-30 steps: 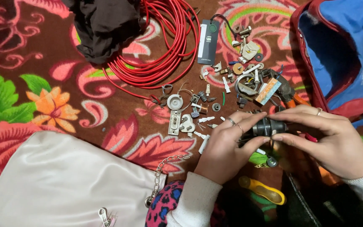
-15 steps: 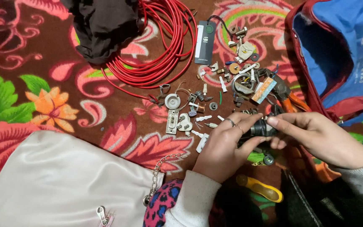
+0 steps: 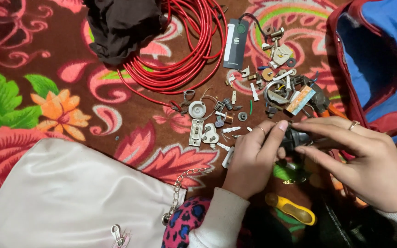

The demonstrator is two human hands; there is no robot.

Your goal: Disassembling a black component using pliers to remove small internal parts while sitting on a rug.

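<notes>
Down at the lower right of the frame, both hands meet over a small dark part (image 3: pixel 296 138). The left hand (image 3: pixel 252 158) comes up from the bottom centre in a white sleeve, its fingers curled around the near side of the part and its thumb pressed on top. The right hand (image 3: pixel 361 158) reaches in from the right edge, a ring on one finger, and pinches the other end of the part between thumb and forefinger. So both hands are closed on the same piece, which is held just above the carpet (image 3: pixel 47 55), a brown one patterned with pink, green and orange flowers.

Just above the hands, in the centre and upper right, lies a scatter of small hardware (image 3: pixel 258 92): white plastic bits, metal washers, screws and plug pieces, spread loosely on the carpet. A flat dark rectangular tag (image 3: pixel 236 43) lies at the top of that scatter, beside a coil of red cable (image 3: pixel 184 55) in the upper middle. A bundle of dark cloth (image 3: pixel 122 25) rests on the left part of the coil.

A white bag (image 3: pixel 65 197) with a chain and a zip pull fills the lower left. A yellow-handled tool (image 3: pixel 290 209) lies near the bottom, below the hands. A blue bag with red trim (image 3: pixel 377 50) occupies the upper right corner.
</notes>
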